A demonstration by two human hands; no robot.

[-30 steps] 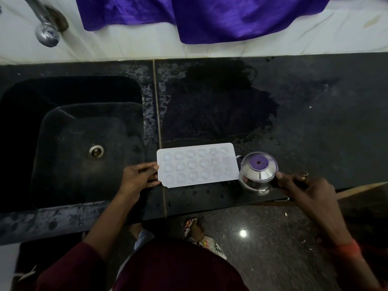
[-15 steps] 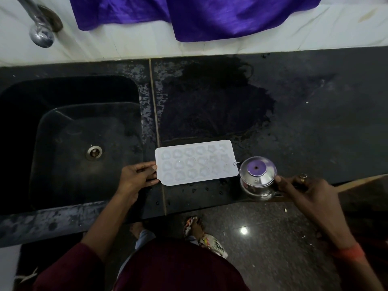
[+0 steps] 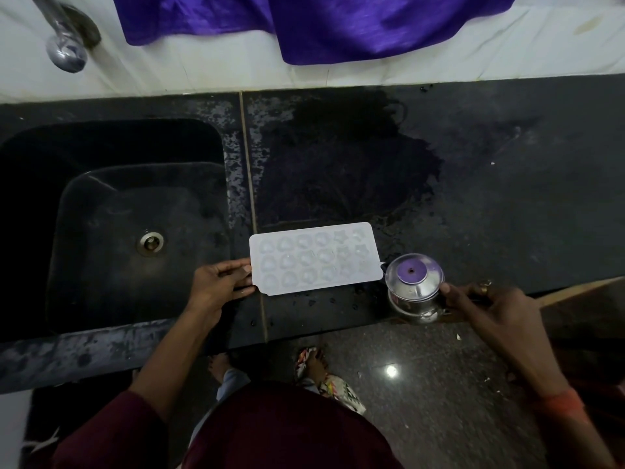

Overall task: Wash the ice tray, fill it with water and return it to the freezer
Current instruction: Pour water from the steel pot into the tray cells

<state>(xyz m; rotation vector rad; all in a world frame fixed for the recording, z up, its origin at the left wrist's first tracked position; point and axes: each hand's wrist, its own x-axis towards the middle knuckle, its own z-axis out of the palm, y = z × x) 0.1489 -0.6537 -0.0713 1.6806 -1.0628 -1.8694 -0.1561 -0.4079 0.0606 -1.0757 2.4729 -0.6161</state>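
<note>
Our left hand (image 3: 216,282) pinched the ice tray's (image 3: 316,258) edge on the counter (image 3: 507,198); our right hand (image 3: 487,306) gripped the steel jug (image 3: 414,287).

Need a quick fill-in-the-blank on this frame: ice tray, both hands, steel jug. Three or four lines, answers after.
1. The ice tray lies flat on the black ____.
2. The left hand grips the tray's end nearest the ____.
3. The right hand holds the steel jug just to the ____ of the tray.
4. The cloth hanging over the back wall is ____.

Answers: counter; sink; right; purple
</note>
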